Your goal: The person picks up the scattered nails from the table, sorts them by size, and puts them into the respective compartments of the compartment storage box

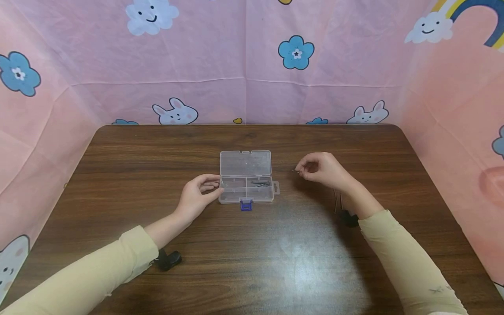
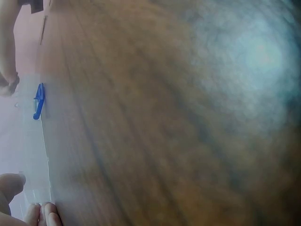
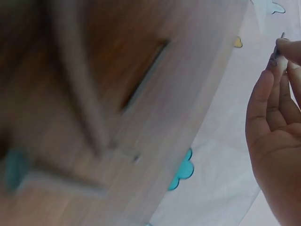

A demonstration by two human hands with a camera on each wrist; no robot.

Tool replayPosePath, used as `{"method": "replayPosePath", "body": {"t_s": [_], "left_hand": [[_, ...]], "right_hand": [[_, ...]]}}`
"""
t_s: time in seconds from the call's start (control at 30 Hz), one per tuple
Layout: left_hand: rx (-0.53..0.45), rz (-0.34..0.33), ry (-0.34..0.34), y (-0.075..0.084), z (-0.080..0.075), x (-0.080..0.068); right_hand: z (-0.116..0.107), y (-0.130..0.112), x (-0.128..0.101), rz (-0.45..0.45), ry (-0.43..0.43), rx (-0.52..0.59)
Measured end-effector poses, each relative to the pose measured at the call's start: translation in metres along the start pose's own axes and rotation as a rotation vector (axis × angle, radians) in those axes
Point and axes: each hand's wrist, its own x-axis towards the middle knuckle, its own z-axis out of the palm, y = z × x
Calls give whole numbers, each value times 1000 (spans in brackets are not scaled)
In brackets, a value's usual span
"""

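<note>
A small clear plastic box sits open near the middle of a dark wooden table, its lid tilted back toward the pink cartoon-print cloth that walls the table on three sides; bare wood lies all around the box, with the widest stretch at the near edge. The person's left hand rests at the box's left end, thumb and fingertips loosely curled against its side wall. The right hand is raised just right of the box and apart from it, thumb and forefinger pinched tight on a small dark screw, the other fingers curled in. A few dark pieces lie in the box's far right compartment, and a blue latch hangs at its near edge
</note>
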Motion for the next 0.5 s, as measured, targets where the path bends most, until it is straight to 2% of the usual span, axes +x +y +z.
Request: {"method": "replayPosePath", "body": {"t_s": [0.27,0.5], "left_hand": [[1,-15,-5,1,0,0],[-1,5,0,0,0,1]], "right_hand": [[14,-15,18,-43,-26,15],[27,-29,32,-79,-58,37]]}}
